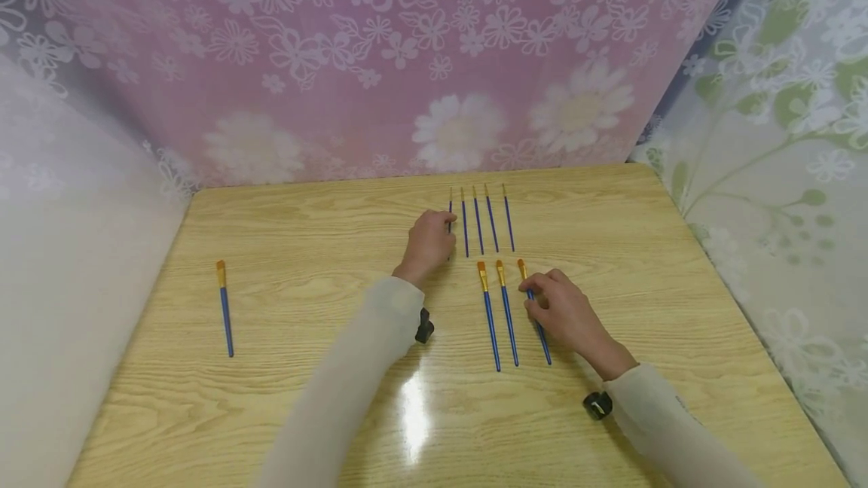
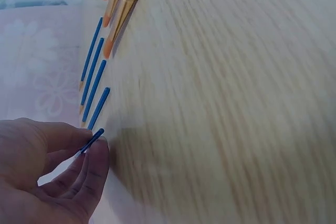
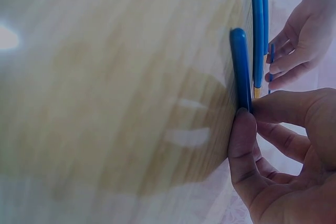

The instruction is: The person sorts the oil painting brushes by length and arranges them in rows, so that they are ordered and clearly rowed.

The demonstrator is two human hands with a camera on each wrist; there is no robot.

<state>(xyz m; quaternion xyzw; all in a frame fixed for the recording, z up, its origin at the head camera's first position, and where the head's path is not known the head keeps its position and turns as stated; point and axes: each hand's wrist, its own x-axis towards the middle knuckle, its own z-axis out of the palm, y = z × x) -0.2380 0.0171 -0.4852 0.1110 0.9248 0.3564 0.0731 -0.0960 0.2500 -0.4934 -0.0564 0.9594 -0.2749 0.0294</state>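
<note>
My left hand (image 1: 429,243) pinches a thin blue paintbrush (image 2: 94,138) at the left end of a back row of thin brushes. The others in that row, several thin paintbrushes (image 1: 478,225), lie side by side with tips pointing away from me. Nearer me, my right hand (image 1: 563,311) grips a thicker blue paintbrush (image 3: 240,61) between thumb and fingers; its orange bristles show beyond the fingertips in the head view. To its left lie two similar thick paintbrushes, one outer (image 1: 491,330) and one inner (image 1: 508,326). The left fingers partly cover the thin brush.
Far to the left, a lone flat paintbrush (image 1: 227,315) lies on the wooden table (image 1: 305,247). A pink flowered cloth (image 1: 339,96) hangs behind the table's back edge, with pale cloth walls at both sides. Light glares on the tabletop near the front.
</note>
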